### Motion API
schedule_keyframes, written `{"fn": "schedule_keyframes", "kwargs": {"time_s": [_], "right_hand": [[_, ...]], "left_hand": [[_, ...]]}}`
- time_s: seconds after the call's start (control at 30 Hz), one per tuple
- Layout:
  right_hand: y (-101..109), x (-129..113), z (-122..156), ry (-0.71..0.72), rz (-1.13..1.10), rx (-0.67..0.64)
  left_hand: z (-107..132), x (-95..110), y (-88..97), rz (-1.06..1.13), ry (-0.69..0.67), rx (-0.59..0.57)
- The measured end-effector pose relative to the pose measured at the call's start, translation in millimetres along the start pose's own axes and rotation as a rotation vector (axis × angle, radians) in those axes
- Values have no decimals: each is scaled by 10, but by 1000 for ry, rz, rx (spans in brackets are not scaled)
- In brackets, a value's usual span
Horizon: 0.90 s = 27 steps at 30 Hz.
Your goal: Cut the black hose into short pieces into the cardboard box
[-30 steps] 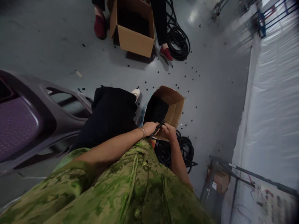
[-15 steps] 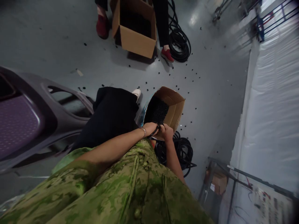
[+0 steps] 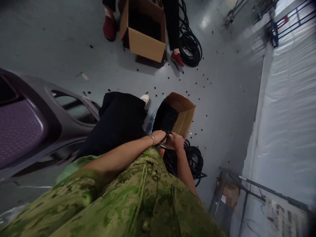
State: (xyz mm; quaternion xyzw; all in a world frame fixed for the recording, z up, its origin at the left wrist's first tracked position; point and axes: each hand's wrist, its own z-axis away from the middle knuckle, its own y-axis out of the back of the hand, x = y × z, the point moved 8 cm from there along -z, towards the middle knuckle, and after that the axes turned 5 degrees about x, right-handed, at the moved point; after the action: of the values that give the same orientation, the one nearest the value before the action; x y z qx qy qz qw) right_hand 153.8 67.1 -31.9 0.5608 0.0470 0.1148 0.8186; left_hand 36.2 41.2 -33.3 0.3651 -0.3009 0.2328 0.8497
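Over the near edge of a cardboard box (image 3: 188, 115), my left hand (image 3: 159, 135) is closed around a black rubber cord (image 3: 161, 141). My right hand (image 3: 176, 141) is closed close beside it, fingers pinched on the same cord. Whatever lies between the fingertips is too small to make out. Inside the box is a heap of small black pieces (image 3: 166, 118). A tangled coil of black cord (image 3: 195, 158) lies on the floor under my right forearm.
Across from me a person's legs and red shoes (image 3: 177, 59) straddle a bigger cardboard box (image 3: 146, 46), with another coil of black cord (image 3: 190, 49) alongside. Small black pieces are scattered over the grey floor. A purple chair (image 3: 19, 131) stands at left, a metal frame (image 3: 223, 184) at lower right.
Both hands stay at the box's near edge, gripping the cord; my right hand has shifted very slightly. The view has drifted a little. Nothing else visibly differs.
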Motion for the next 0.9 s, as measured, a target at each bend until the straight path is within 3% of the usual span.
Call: {"fn": "schedule_keyframes", "kwargs": {"time_s": [0.17,0.3,0.43,0.53,0.67,0.8,0.9], "right_hand": [[-123,87,-51,-73,-521,55],[-283,129,-42,-132,-1104,-53],[-304,126,24,-122,-1308,-138],[-208,148,33,-56,-1135,-79],[-34,118,-7,43,-615,21],[49,85,-15,-16,-139,7],[59,29,24,-15,68,-32]], "left_hand": [[13,44,65,-180,-35,101],[-16,43,70,-167,-39,127],[-19,38,62,-121,-54,124],[1,47,70,-97,-65,124],[12,36,71,-97,-56,115],[-7,12,56,-89,-60,127],[-19,0,13,-108,-56,109]]}}
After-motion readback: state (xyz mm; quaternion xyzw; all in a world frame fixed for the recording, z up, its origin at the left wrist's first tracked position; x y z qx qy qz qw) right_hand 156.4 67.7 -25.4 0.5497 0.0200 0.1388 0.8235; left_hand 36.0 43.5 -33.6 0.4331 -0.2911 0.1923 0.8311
